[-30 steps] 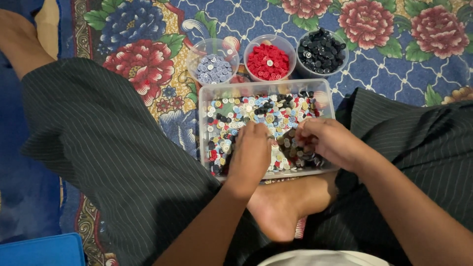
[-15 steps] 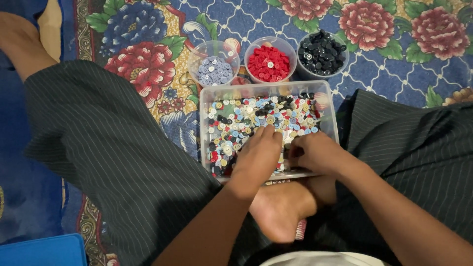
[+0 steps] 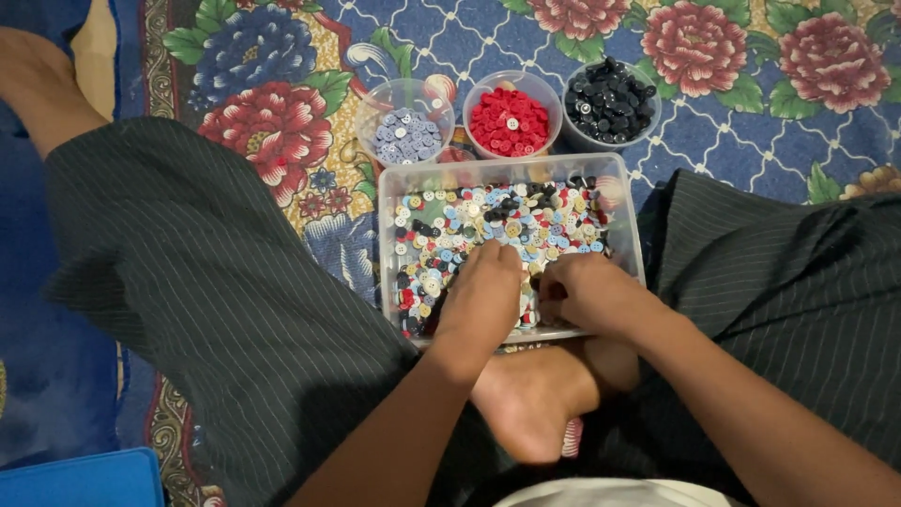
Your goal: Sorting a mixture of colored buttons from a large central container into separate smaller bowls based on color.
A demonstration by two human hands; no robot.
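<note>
1. head view, hands: the left hand (image 3: pixel 483 291) lies palm down in the clear rectangular tray (image 3: pixel 631 202), fingers stretched flat over the mixed buttons (image 3: pixel 497 221) and gripping nothing that shows. a second ago it lay a little nearer the tray's left side; it has since slid toward the middle and forward.
2. head view, right hand: the right hand (image 3: pixel 587 293) is curled at the tray's near edge, fingertips bunched as if pinching; whether a button sits between them i cannot tell. it has pulled leftward and now lies just beside the left hand.
3. head view, containers: beyond the tray stand three round tubs, touching or nearly so: pale blue-grey buttons (image 3: pixel 405 136), red buttons (image 3: pixel 510 120), black buttons (image 3: pixel 610 99). their fill looks unchanged.
4. judgement: the sorting seems mid-way, with the hands raking for the next pick; the tray holds many colours.
5. head view, surroundings: floral rug (image 3: pixel 751 56), striped trousers (image 3: pixel 216 282), bare foot (image 3: pixel 530 399) under the wrists.
</note>
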